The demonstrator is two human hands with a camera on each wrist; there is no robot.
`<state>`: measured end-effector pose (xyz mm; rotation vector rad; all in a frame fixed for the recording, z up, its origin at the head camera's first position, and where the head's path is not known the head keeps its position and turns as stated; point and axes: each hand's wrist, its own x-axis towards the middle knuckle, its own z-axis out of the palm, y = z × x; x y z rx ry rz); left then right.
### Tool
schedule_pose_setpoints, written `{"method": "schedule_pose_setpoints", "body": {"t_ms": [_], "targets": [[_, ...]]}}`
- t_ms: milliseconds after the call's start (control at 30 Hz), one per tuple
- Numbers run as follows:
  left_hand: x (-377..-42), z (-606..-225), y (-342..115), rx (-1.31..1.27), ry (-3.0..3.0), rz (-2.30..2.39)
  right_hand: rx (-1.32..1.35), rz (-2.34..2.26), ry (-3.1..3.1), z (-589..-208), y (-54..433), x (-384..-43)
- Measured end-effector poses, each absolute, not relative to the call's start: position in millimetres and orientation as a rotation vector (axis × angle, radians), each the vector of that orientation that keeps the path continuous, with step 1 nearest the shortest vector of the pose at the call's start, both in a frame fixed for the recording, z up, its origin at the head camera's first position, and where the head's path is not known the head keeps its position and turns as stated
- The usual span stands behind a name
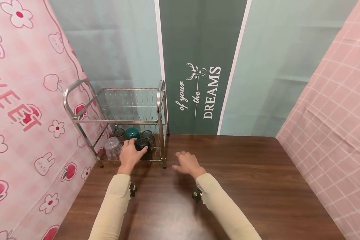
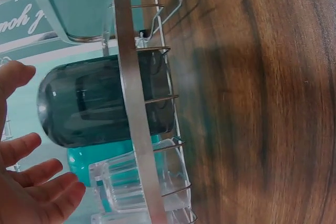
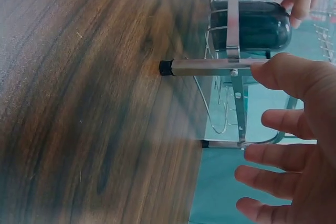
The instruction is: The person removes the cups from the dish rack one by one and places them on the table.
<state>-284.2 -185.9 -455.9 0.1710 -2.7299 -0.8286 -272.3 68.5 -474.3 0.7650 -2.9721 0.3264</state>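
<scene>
On the lower shelf of a metal rack (image 1: 117, 122), a dark tinted cup (image 1: 141, 144) stands upside down at the front right. My left hand (image 1: 131, 154) reaches to it, thumb and fingers spread around its base end; in the left wrist view a gap shows between the fingers and the cup (image 2: 84, 103). Beside it are a clear cup (image 1: 112, 148) and a green cup (image 1: 132, 133), with two dark-rimmed glasses behind. My right hand (image 1: 187, 163) hovers over the table to the right of the rack, fingers spread and holding nothing.
The rack's upper tier (image 1: 129, 106) of wire slots hangs over the cups. A front rail (image 2: 137, 98) crosses before them. The rack stands on black-tipped legs (image 3: 166, 67) on the brown wooden table (image 1: 234, 173). Fabric curtains (image 1: 288, 66) enclose the back and sides.
</scene>
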Motion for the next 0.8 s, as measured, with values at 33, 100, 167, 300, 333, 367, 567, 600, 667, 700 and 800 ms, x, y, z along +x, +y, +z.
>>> {"method": "schedule_pose_setpoints", "body": {"t_ms": [33,100,167,300,333,367,567,600,667,700,800], "targets": [[-285,-457,-184,0.17,-2.732,-0.841,0.762,0.317,-2.972,-475,68,-274],[-288,-460,-182,0.165,-2.735,-0.861,0.761,0.314,-2.976,-477,68,-277],[-291,-461,-181,0.159,-2.736,-0.876,0.767,0.312,-2.982,-478,66,-279],[-297,-465,-181,0.144,-2.729,-0.875,0.759,0.282,-3.007,-480,62,-284],[-298,-465,-182,0.141,-2.728,-0.87,0.754,0.273,-3.015,-480,61,-285],[-300,-465,-182,0.134,-2.728,-0.861,0.75,0.269,-3.025,-479,59,-286],[-305,-466,-181,0.093,-2.719,-0.834,0.737,0.275,-3.072,-479,52,-288],[-305,-466,-181,0.088,-2.712,-0.842,0.736,0.277,-3.077,-480,51,-288],[-305,-467,-180,0.076,-2.698,-0.865,0.734,0.285,-3.086,-481,50,-288],[-305,-467,-180,0.073,-2.693,-0.878,0.733,0.288,-3.089,-481,50,-288],[-306,-468,-178,0.067,-2.689,-0.905,0.736,0.289,-3.092,-483,49,-288]]}}
